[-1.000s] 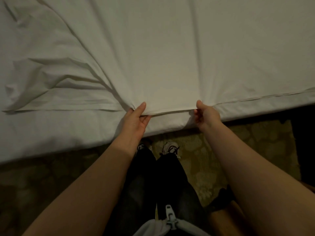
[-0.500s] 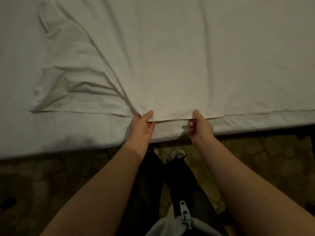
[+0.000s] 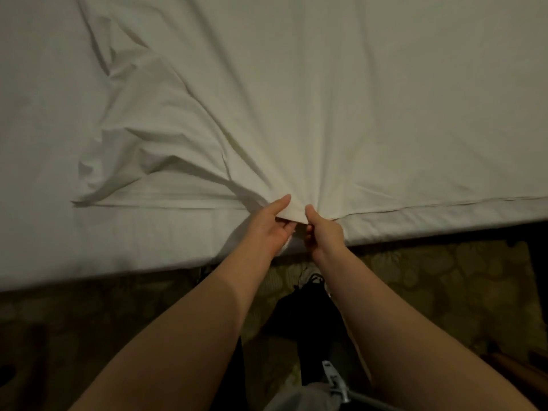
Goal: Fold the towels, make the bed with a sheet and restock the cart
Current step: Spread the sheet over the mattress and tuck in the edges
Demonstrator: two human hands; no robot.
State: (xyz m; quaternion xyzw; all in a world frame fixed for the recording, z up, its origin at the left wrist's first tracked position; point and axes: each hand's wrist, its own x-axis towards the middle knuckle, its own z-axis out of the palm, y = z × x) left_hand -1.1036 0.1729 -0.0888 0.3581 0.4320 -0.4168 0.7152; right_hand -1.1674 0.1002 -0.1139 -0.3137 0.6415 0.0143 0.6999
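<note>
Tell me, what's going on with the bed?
A person is standing beside the bed, making it. The left hand and the right hand pinch the near edge of the sheet, close together. The sheet is spread over the bed; it lies flat to the right but is bunched into wrinkles on the left. Its edge is not tucked in yet.

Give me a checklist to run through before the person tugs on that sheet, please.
1. Left hand pinches the sheet at its near edge: ok.
2. Right hand pinches the same edge, close beside the left: ok.
3. Sheet smooth to the right of the hands: ok.
4. Sheet smooth to the left: not ok, folds fan out from the grip.
5. Left corner hangs over the bed edge: not ok, it lies on top.
6. Far side covered: cannot tell, out of view.
</note>
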